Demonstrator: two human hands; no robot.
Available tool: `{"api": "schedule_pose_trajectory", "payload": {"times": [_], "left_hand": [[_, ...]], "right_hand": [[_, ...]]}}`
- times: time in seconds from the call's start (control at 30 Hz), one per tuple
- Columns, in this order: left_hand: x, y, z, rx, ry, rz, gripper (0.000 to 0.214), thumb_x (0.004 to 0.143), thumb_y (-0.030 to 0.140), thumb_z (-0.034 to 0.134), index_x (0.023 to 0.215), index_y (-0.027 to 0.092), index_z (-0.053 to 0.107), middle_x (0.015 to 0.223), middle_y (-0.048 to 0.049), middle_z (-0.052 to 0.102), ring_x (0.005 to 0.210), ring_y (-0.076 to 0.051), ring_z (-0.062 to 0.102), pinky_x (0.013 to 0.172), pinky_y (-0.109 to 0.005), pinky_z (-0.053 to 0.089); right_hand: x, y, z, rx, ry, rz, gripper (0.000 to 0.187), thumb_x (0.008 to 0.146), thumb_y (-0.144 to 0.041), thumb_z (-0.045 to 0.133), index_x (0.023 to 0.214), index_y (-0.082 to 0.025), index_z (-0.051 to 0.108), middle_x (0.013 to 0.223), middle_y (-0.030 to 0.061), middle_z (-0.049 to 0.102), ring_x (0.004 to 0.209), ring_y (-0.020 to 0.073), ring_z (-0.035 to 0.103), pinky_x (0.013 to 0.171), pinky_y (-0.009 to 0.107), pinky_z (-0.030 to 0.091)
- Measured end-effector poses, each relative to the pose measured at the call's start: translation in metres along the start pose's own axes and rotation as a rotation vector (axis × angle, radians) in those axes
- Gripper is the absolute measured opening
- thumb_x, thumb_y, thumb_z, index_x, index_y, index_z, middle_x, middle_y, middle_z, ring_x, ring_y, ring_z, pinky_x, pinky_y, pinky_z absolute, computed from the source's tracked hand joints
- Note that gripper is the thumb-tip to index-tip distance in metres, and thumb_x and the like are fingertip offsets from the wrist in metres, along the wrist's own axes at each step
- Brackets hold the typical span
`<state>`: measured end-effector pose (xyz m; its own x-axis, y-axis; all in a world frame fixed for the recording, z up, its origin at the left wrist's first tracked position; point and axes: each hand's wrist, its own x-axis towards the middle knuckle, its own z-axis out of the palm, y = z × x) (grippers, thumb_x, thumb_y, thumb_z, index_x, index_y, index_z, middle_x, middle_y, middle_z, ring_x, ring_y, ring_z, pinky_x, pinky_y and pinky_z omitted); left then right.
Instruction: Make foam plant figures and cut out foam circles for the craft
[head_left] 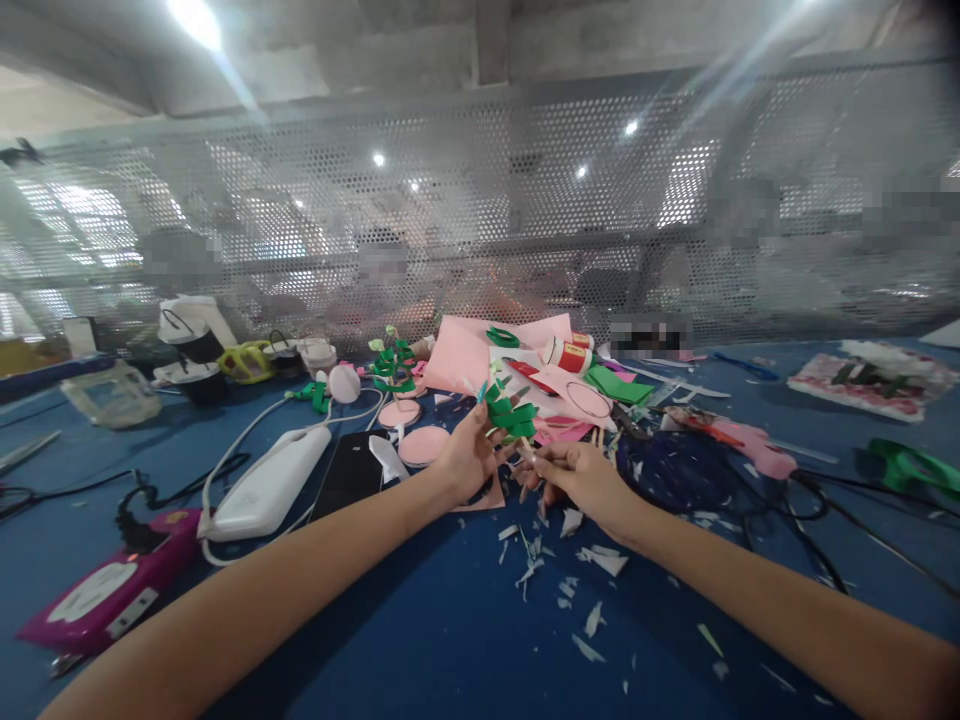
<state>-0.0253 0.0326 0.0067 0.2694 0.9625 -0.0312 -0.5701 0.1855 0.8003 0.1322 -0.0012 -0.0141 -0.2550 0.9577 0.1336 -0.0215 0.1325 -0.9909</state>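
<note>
"Green, strip-like leaves make up the small cluster (514, 418) I see first. Where does it sit against the grip?"

"Right at the left hand (474, 455): just beyond the thumb and against the fingers, which close on it from the left. Most of the leaves stand above the fingertips."

"And the right hand (581, 475)?"

"Just below and to the right of the leaves, its thumb and forefinger pressed together. Something pale shows at their tips, too small to name; whether it belongs to the cluster, I cannot tell."

"What lies around the two hands?"

"Nearest the left one, a round, flat pink disc (424, 446); farther left, a flat black rectangular slab (343, 470), then a thick white plastic block (274, 483) with a cable."

"Beyond the grip?"

"A large pale pink paper sheet (457, 352), with red-and-white cylinders (568, 355) to its right and folded bright green sheets (619, 388) nearer the right hand."

"On that hand's outer side?"

"A dark blue, crumpled bundle (675, 470), and past it a pink glue gun (761, 450). Closer to the wearer than the fingers, thin white scraps (600, 560) are strewn over the blue tabletop (420, 640)."
</note>
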Motion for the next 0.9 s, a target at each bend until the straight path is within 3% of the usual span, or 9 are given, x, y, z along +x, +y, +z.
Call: {"api": "schedule_pose_trajectory", "payload": {"times": [0.3,0.53,0.67,0.9], "left_hand": [[0.001,-0.001,0.0,-0.056,0.149,-0.004,0.021,0.073,0.015,0.072,0.091,0.022,0.063,0.074,0.0023,0.069,0.06,-0.011,0.064,0.069,-0.027,0.053],[0.007,0.005,0.001,0.042,0.147,0.135,0.018,0.063,0.013,0.079,0.062,0.015,0.061,0.059,0.0036,0.063,0.053,-0.008,0.056,0.058,-0.022,0.046],[0.006,0.012,0.006,0.129,0.143,0.121,0.019,0.058,0.013,0.082,0.06,0.013,0.062,0.059,0.0019,0.063,0.055,-0.009,0.057,0.06,-0.023,0.046],[0.011,0.031,0.007,0.255,0.182,0.07,0.014,0.065,0.01,0.076,0.059,0.012,0.064,0.063,-0.0021,0.067,0.06,-0.011,0.061,0.066,-0.025,0.051]], "right_hand": [[0.001,0.003,-0.003,-0.12,-0.066,-0.017,0.031,0.073,-0.047,0.067,0.068,-0.017,0.066,0.061,0.0019,0.068,0.041,0.0085,0.053,0.042,0.022,0.046],[0.0,0.003,-0.002,-0.159,-0.089,-0.041,0.03,0.074,-0.048,0.065,0.07,-0.019,0.065,0.061,0.0028,0.068,0.04,0.0101,0.054,0.042,0.025,0.048],[0.0,0.003,-0.002,-0.175,-0.087,-0.061,0.03,0.076,-0.048,0.064,0.071,-0.019,0.066,0.061,0.0029,0.069,0.04,0.0104,0.055,0.042,0.025,0.048],[-0.002,0.002,-0.001,-0.182,-0.045,-0.1,0.03,0.079,-0.046,0.06,0.072,-0.018,0.064,0.065,0.0021,0.069,0.038,0.0099,0.055,0.04,0.025,0.047]]}}
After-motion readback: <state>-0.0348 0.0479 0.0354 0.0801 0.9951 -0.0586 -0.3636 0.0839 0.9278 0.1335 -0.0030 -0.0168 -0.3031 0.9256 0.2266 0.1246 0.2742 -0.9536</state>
